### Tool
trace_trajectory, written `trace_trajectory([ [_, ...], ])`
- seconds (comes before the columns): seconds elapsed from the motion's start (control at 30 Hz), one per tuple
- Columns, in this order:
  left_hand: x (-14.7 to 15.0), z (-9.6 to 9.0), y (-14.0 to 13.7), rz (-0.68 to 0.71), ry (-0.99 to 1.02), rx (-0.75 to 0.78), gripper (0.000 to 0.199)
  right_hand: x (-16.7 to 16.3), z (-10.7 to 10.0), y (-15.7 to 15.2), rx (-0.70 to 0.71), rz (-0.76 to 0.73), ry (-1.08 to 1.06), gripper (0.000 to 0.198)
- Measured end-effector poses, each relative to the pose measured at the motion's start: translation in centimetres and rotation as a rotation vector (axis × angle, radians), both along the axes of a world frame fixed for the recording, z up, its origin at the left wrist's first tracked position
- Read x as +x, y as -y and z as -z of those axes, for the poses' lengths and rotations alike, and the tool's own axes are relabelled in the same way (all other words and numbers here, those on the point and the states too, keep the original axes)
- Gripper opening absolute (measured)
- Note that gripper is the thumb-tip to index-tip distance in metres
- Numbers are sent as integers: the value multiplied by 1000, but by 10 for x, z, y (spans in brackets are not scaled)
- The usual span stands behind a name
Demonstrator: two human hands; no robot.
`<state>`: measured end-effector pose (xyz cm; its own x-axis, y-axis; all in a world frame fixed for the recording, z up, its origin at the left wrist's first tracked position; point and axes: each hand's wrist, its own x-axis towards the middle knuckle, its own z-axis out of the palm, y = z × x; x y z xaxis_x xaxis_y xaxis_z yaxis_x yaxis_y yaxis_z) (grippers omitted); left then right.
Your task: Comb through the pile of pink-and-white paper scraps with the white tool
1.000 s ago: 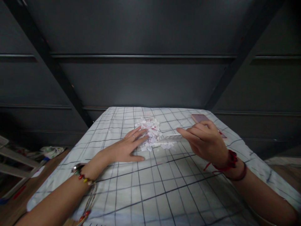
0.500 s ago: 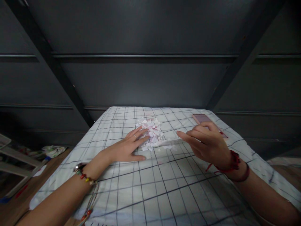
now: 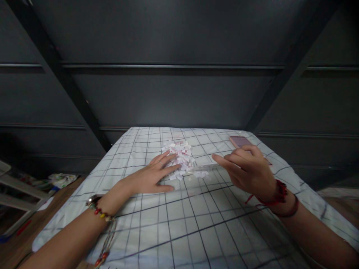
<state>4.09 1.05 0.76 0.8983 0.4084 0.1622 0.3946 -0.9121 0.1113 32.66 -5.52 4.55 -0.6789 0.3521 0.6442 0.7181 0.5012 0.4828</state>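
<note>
no legible text, numbers or signs; any print seems too blurred.

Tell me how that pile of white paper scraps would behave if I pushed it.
The paper scraps look small and thin, so they're probably very light and easily scattered. They lie loose and overlapping, so a push would likely spread them rather than move them together.
</note>
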Motion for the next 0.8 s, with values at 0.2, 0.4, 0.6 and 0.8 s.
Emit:
trace_trajectory([
  [0.2,1,-1,0,9,-12,9,64,0,0,2,-38,-70,6,28],
  [0.4,0,-1,1,0,-12,3,63,3,-2,6,-71,-168,-55,32],
  [0.6,0,-1,0,0,18,-7,63,3,-2,3,-59,-96,-53,33],
  [0.8,0,-1,0,11,13,-8,63,5,-1,0,-10,23,-50,29],
])
